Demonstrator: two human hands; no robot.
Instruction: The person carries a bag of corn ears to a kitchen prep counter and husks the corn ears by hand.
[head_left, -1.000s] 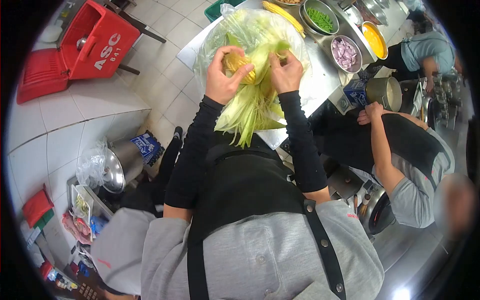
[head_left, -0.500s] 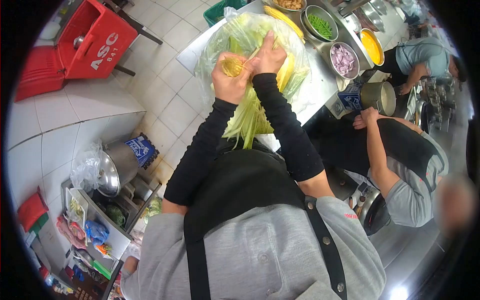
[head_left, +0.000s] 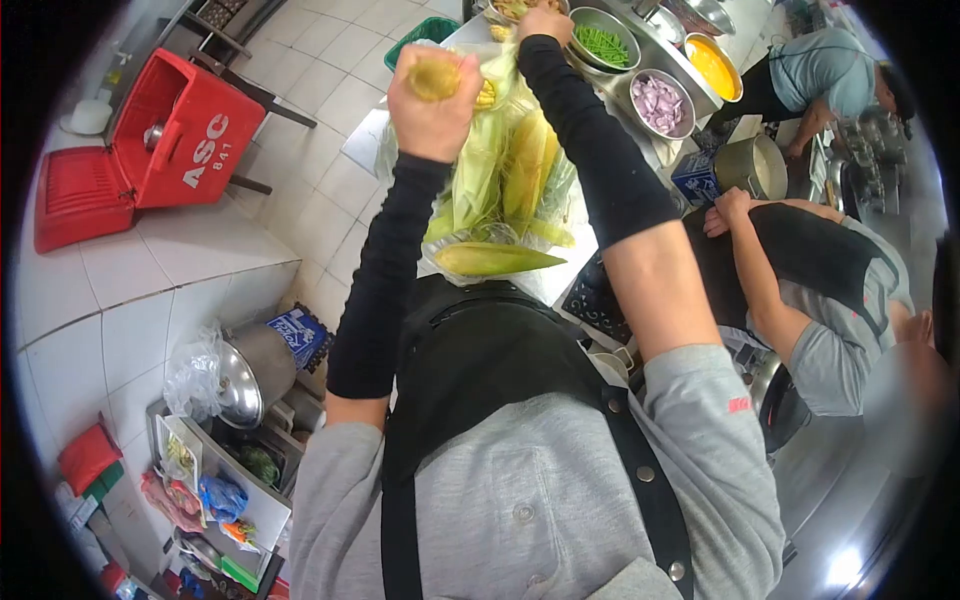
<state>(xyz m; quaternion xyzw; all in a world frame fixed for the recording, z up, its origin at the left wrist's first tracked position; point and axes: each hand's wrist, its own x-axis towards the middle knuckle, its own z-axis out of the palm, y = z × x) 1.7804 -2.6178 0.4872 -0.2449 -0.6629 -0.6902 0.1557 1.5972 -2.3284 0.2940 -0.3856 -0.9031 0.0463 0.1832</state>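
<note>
My left hand (head_left: pixel 433 110) is wrapped round an ear of corn (head_left: pixel 434 79), its blunt end pointing up at me. Farther forward and to the right, my right hand (head_left: pixel 545 22) has its fingers closed, with pale green corn husk (head_left: pixel 503 68) hanging beside and below it; the fingertips are partly hidden. Under my hands, unpeeled corn ears (head_left: pixel 530 165) lie in a clear plastic bag (head_left: pixel 560 185) on the metal table. Closest to my apron is one more corn ear in its husk (head_left: pixel 498 259), lying crosswise.
Bowls of green beans (head_left: pixel 603 42), chopped purple onion (head_left: pixel 660 104) and orange liquid (head_left: pixel 713 68) stand to the right. A co-worker's arm (head_left: pixel 762 255) is near a pot (head_left: pixel 752 168). At left are a red cooler box (head_left: pixel 185 135) and a green bin (head_left: pixel 425 38).
My hands have moved apart and forward, the right one farther toward the bowls. The long husk strands that hung toward my apron are gone from there, and the corn in the bag shows.
</note>
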